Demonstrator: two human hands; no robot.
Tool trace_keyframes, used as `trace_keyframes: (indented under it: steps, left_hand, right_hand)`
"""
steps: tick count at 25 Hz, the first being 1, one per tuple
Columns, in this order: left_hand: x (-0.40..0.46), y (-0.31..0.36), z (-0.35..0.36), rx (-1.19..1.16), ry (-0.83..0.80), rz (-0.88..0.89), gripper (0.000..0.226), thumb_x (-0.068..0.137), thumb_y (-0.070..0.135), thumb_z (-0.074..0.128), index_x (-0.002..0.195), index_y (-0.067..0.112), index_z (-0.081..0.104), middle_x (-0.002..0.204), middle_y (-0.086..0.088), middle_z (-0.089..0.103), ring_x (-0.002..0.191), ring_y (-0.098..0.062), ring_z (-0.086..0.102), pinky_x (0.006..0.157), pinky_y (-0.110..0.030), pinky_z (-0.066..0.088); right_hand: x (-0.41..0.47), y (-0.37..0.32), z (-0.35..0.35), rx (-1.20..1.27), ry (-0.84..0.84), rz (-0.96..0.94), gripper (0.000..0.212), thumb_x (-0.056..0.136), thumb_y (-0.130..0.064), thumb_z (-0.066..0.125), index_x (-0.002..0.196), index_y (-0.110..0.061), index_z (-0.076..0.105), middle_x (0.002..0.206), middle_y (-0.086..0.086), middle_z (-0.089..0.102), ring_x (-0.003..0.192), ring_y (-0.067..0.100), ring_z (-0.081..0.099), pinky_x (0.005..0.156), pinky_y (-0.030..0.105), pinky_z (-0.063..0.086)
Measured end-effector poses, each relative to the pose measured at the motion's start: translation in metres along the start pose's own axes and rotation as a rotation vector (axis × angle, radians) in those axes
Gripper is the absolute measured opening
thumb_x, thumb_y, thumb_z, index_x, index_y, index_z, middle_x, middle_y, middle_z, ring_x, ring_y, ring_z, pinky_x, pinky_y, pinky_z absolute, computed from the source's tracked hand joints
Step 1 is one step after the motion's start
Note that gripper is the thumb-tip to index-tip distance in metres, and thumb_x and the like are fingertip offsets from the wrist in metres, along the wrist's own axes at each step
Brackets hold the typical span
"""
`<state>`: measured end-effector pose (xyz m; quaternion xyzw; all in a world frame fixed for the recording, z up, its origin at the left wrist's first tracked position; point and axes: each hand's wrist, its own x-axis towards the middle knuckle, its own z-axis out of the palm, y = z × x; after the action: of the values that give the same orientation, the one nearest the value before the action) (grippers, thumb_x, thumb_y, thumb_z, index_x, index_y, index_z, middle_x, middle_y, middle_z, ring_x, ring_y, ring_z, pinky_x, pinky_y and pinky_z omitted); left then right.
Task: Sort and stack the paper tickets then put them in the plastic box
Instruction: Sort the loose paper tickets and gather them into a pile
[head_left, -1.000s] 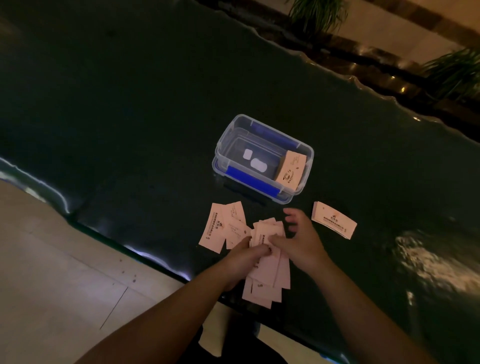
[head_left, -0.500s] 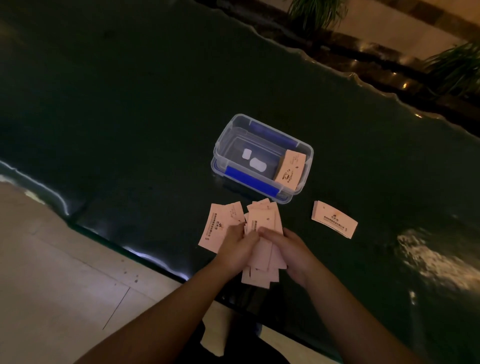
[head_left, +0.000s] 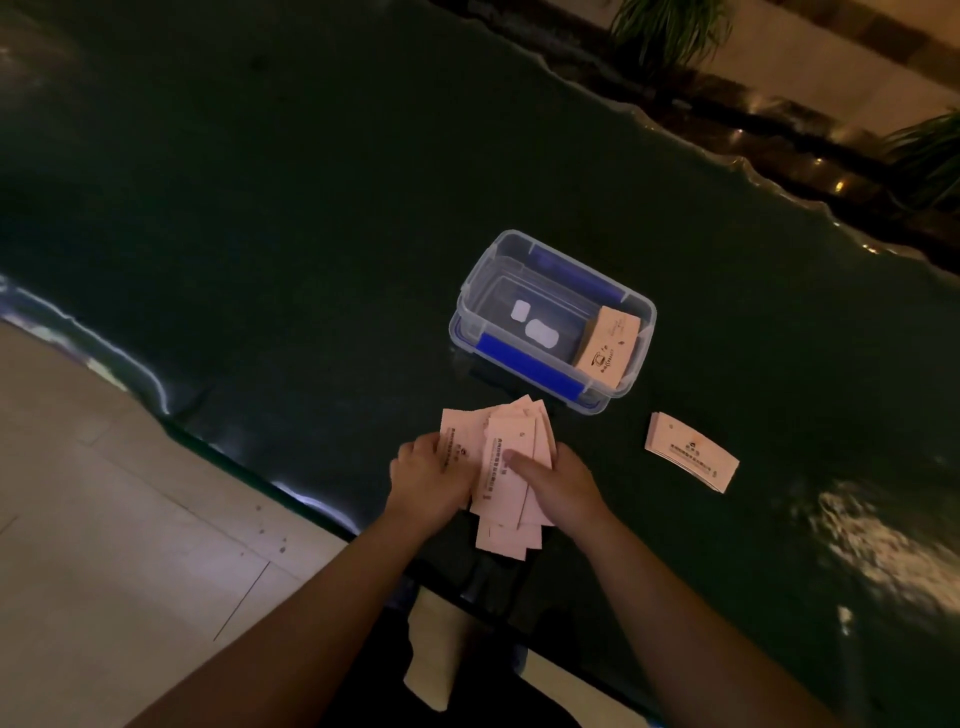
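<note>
Fingers (head_left: 511, 460) of both hands closed around loose tickets (head_left: 506, 478) near table edge (head_left: 311, 506), plastic box (head_left: 550, 322) just beyond.

Both hands are on the loose tickets (head_left: 506, 462) at the near edge of the dark table (head_left: 260, 208): left hand (head_left: 428, 480) gripping the fanned bunch from the side, right hand (head_left: 558, 486) pressing from the other, thumb laid across the top ticket. Beyond sits the clear plastic box (head_left: 553, 322), lid off, one ticket stack (head_left: 607, 347) leaning inside at its right end. Another neat stack (head_left: 691, 451) lies on the table to the right. Printing's too dim to read.
</note>
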<state>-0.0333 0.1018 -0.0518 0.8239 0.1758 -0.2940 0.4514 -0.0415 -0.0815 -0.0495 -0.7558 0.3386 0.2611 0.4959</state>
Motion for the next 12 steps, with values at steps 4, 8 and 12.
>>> trace_keyframes:
  steps: [4, 8, 12]
  left_hand:
    - [-0.005, -0.005, 0.002, -0.060, -0.078, -0.019, 0.070, 0.087, 0.022, 0.074, 0.149, 0.012, 0.044, 0.148, -0.011, 0.039, 0.133, -0.031, 0.050, 0.110, -0.052, 0.049]
    - [-0.007, 0.001, 0.002, -0.119, -0.131, -0.061, 0.070, 0.089, 0.020, 0.072, 0.151, 0.014, 0.040, 0.138, -0.006, 0.050, 0.120, -0.026, 0.060, 0.093, -0.045, 0.060]
    - [-0.006, 0.013, 0.009, -0.138, -0.216, -0.096, 0.065, 0.095, 0.029, 0.068, 0.151, 0.013, 0.039, 0.109, 0.008, 0.057, 0.087, -0.008, 0.062, 0.063, -0.025, 0.053]
  right_hand:
    - [-0.006, 0.001, 0.004, 0.038, 0.001, 0.057, 0.065, 0.089, -0.051, 0.079, 0.143, -0.023, 0.057, 0.114, -0.002, 0.069, 0.091, 0.011, 0.068, 0.064, 0.030, 0.052]
    - [-0.011, 0.006, 0.012, 0.128, -0.023, 0.107, 0.068, 0.088, -0.049, 0.079, 0.147, -0.025, 0.055, 0.116, -0.002, 0.068, 0.096, 0.014, 0.068, 0.067, 0.031, 0.052]
    - [-0.010, 0.007, 0.016, 0.199, -0.014, 0.135, 0.064, 0.088, -0.042, 0.081, 0.145, -0.026, 0.057, 0.121, 0.000, 0.070, 0.102, 0.019, 0.070, 0.073, 0.036, 0.055]
